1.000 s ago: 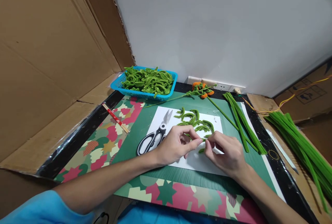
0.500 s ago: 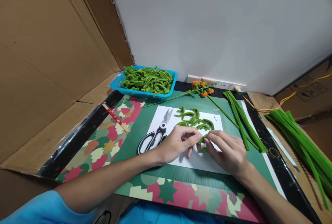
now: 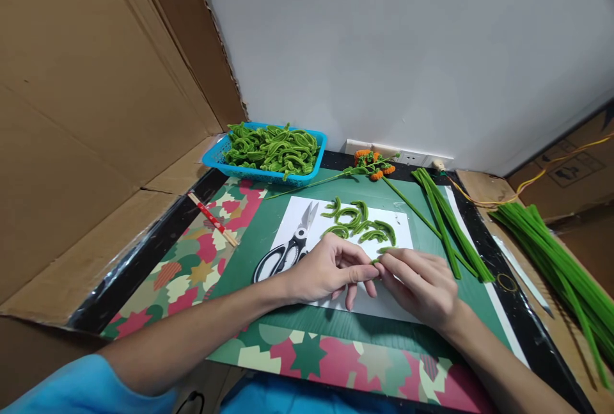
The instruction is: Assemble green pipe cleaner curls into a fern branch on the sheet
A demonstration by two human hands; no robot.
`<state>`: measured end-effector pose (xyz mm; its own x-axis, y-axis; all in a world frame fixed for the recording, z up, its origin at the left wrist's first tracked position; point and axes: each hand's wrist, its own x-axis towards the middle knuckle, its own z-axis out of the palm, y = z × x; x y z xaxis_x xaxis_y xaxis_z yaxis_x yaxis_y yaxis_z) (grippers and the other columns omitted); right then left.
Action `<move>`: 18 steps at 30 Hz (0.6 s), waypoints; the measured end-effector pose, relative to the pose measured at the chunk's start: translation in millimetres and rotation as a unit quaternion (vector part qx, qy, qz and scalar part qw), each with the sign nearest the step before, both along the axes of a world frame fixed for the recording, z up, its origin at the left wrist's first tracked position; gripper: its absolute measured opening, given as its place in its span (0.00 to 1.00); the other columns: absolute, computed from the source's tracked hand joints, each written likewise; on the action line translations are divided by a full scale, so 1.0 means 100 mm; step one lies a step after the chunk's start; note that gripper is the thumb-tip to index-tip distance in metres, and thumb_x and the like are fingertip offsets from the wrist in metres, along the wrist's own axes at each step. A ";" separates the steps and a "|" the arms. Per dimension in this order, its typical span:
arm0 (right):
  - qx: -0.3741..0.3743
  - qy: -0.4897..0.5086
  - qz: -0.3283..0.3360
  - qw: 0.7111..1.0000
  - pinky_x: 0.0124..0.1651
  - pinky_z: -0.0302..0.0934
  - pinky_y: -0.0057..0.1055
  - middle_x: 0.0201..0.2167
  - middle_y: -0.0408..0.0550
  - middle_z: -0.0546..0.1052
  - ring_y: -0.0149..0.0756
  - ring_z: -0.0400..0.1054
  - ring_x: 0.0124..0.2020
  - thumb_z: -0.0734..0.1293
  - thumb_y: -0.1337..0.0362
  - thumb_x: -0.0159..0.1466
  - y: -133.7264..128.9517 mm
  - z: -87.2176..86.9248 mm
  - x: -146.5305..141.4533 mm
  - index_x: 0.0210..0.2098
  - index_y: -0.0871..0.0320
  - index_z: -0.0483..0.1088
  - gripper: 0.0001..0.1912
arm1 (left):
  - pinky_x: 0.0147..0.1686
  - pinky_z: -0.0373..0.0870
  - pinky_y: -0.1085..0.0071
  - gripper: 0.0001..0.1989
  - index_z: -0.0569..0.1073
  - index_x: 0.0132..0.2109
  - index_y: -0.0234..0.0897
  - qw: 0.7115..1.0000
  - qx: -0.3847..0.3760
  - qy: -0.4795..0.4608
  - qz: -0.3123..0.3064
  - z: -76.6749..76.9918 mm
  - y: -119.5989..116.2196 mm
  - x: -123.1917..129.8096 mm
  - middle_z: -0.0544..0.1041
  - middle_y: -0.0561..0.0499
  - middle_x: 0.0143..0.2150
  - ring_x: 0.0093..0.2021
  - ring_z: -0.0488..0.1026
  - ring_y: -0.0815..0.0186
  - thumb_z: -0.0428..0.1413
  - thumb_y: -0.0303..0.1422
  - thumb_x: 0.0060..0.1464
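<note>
My left hand point(image 3: 341, 268) and my right hand point(image 3: 421, 279) meet over a white sheet of paper point(image 3: 330, 310). Both pinch a short green pipe cleaner point(image 3: 375, 262), mostly hidden by the fingertips. Just beyond the fingers, several curled green pipe cleaner pieces point(image 3: 352, 215) lie on the paper. Scissors point(image 3: 301, 233) with black and white handles rest left of them, blades slightly apart and pointing away from me, beside my left hand.
A blue basket point(image 3: 268, 174) heaped with bent green pieces stands at the back left. Near the wall lies an orange pipe cleaner flower point(image 3: 367, 158). Long green pipe cleaners point(image 3: 444, 225) lie at right, with a larger bundle point(image 3: 551, 260) farther out. Chopsticks point(image 3: 213, 219) in a red wrapper lie left.
My fingertips have shifted slightly, coming closer together on the green piece, and less of it shows between them. The things on the paper have stayed where they were.
</note>
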<state>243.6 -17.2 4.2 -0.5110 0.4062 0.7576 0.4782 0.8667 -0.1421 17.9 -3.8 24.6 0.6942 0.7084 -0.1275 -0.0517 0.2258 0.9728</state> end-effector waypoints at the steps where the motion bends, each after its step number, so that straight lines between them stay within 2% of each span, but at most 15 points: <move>1: 0.000 0.005 0.006 1.000 0.35 0.70 0.30 0.32 0.50 0.80 0.34 0.75 0.30 0.67 0.73 0.72 0.00 -0.01 0.00 0.48 0.58 0.74 0.07 | 0.16 0.62 0.80 0.18 0.83 0.37 0.30 1.000 0.007 0.003 0.001 0.00 0.00 0.00 0.83 0.47 0.30 0.18 0.74 0.73 0.65 0.44 0.64; 5: 0.013 0.017 0.023 0.999 0.33 0.70 0.31 0.31 0.51 0.79 0.35 0.73 0.28 0.68 0.75 0.70 -0.01 -0.03 0.00 0.50 0.61 0.74 0.10 | 0.16 0.64 0.79 0.18 0.85 0.36 0.30 1.000 0.014 0.012 0.004 0.00 -0.02 -0.01 0.80 0.50 0.24 0.17 0.74 0.72 0.65 0.44 0.63; 10: 0.025 0.021 0.027 0.999 0.31 0.67 0.31 0.28 0.49 0.77 0.34 0.69 0.26 0.69 0.76 0.70 -0.02 -0.07 -0.01 0.52 0.63 0.73 0.12 | 0.15 0.61 0.79 0.18 0.85 0.36 0.30 1.000 0.017 0.021 0.008 0.01 -0.02 -0.01 0.77 0.52 0.20 0.15 0.72 0.71 0.66 0.44 0.62; 18: 0.039 0.021 0.020 0.999 0.30 0.66 0.31 0.27 0.47 0.75 0.33 0.68 0.25 0.70 0.77 0.69 -0.03 -0.09 0.00 0.51 0.64 0.73 0.12 | 0.16 0.61 0.78 0.19 0.85 0.36 0.29 0.999 0.028 0.025 0.005 0.01 -0.02 -0.02 0.83 0.47 0.27 0.18 0.75 0.71 0.66 0.44 0.63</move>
<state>243.3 -19.8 -5.2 -0.4930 0.3242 0.8074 0.4377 0.8944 -0.0918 16.2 -6.1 25.2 0.6813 0.7219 -0.1213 -0.0044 0.1698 0.9855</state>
